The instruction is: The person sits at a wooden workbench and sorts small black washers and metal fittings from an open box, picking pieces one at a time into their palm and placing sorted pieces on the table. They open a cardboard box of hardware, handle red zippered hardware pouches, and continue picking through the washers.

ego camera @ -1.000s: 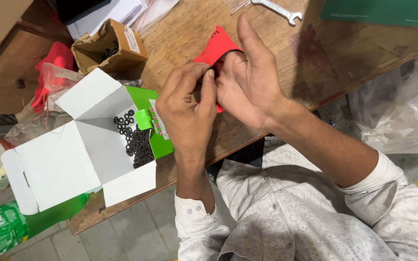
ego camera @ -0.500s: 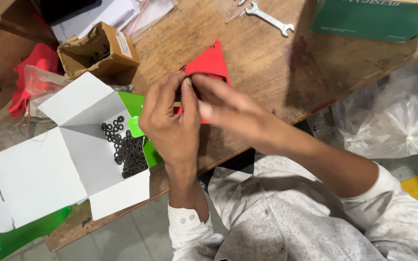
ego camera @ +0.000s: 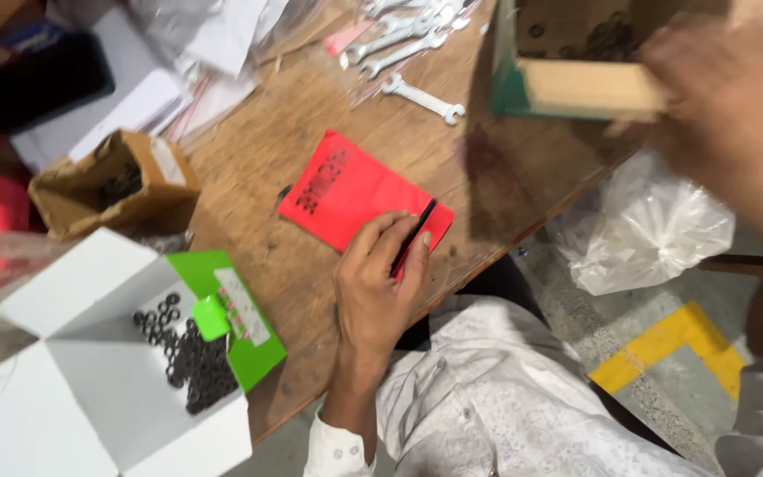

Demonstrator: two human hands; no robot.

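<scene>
The wooden table point(ego camera: 311, 177) is carrying a white box point(ego camera: 90, 389) of black rings at its near left corner. The left hand point(ego camera: 377, 291) is pinching the red pouch point(ego camera: 359, 199) at the near edge. The right hand point(ego camera: 735, 115) is blurring past; grip impossible to tell.

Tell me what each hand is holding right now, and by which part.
The left hand presses its fingers on the near corner of the red packet, pinning it flat to the wooden table. The right hand is blurred; whether it holds anything cannot be told.
</scene>
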